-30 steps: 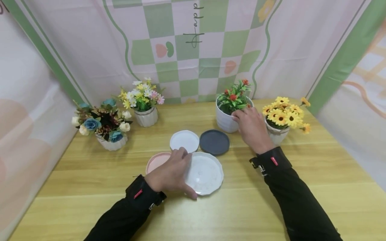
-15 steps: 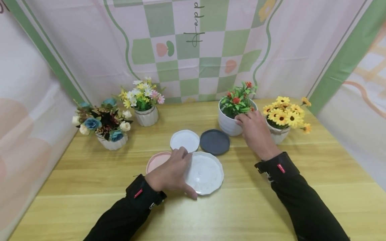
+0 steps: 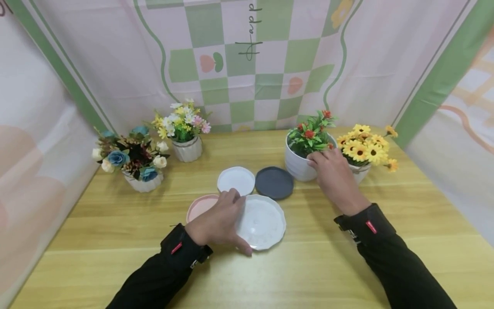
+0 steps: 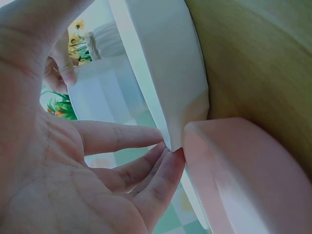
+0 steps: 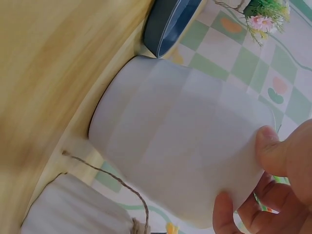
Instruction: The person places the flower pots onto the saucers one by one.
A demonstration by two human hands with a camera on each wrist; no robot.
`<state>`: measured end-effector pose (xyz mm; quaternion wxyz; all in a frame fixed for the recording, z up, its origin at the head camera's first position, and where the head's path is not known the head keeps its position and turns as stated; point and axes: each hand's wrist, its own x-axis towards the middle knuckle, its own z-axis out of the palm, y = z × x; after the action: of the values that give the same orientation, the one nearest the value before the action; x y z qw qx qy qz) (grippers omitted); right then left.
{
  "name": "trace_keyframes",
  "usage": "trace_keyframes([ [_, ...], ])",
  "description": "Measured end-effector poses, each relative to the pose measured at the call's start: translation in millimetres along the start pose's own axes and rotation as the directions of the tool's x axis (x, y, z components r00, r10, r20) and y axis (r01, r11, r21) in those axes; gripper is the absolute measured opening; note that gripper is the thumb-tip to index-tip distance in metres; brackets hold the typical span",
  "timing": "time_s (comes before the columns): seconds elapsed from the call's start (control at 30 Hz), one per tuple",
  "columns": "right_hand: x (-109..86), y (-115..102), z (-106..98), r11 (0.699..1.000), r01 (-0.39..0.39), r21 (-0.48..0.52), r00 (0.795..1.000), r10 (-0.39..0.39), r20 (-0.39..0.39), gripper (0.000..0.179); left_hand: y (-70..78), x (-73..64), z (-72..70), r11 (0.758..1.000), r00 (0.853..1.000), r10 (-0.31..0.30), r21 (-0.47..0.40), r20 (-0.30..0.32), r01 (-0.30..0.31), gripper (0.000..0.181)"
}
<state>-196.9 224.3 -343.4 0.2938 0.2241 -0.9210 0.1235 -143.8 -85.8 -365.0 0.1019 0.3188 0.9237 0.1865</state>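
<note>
My right hand (image 3: 339, 182) pinches the rim of a white ribbed flowerpot (image 3: 300, 166) holding a plant (image 3: 310, 134) with green leaves and red flowers. In the right wrist view the thumb and a finger lie on the outside of the pot (image 5: 180, 136), while other fingers reach over its rim. On the left, my left hand (image 3: 221, 223) spans the edge of a white many-sided dish (image 3: 266, 223), thumb at its near side and fingertips on its far left rim. The left wrist view shows those fingertips against the dish (image 4: 170, 63), close beside a pink dish (image 4: 253, 165).
A small white dish (image 3: 236, 181) and a dark grey dish (image 3: 275, 183) lie behind the larger one. Potted yellow flowers (image 3: 362, 146) stand right of the ribbed pot, very close to it. Two more flowerpots, one with blue roses (image 3: 117, 159) and one with daisies (image 3: 185, 122), stand at left.
The ribbed flowerpot, held by my right hand, has moved to the right and nearer to me, closer to the yellow flowers. My left hand and the dishes stay where they were.
</note>
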Motion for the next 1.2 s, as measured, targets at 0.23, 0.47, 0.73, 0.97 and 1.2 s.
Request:
trace_keyframes([
  [0.23, -7.6, 0, -4, 1.0, 0.012, 0.01, 1.0, -0.012, -0.011, 0.009, -1.2, 0.1, 0.4, 1.0, 1.0, 0.002, 0.004, -0.002, -0.002, 0.121],
  [0.47, -16.6, 0, -11, 0.999, 0.037, 0.0, 0.999, -0.037, -0.024, 0.007, -0.4, 0.5, 1.0, 1.0, 1.0, 0.011, -0.004, -0.007, -0.011, 0.122],
  [0.73, -27.1, -2, -18, 1.0, 0.017, 0.009, 1.0, -0.017, 0.0, 0.009, 0.2, 1.3, 0.9, 1.0, 1.0, 0.011, 0.0, 0.001, -0.011, 0.122],
  [0.97, -32.2, -5, -21, 1.0, 0.016, 0.004, 1.0, -0.016, 0.007, 0.01, -0.5, 0.7, 0.0, 1.0, 1.0, 0.001, 0.005, 0.007, -0.001, 0.123],
  [1.2, -39.4, -7, -23, 0.999, 0.028, 0.027, 0.999, -0.028, -0.018, 0.01, -1.1, -0.1, -0.2, 1.0, 1.0, 0.002, 0.006, -0.001, -0.002, 0.122],
])
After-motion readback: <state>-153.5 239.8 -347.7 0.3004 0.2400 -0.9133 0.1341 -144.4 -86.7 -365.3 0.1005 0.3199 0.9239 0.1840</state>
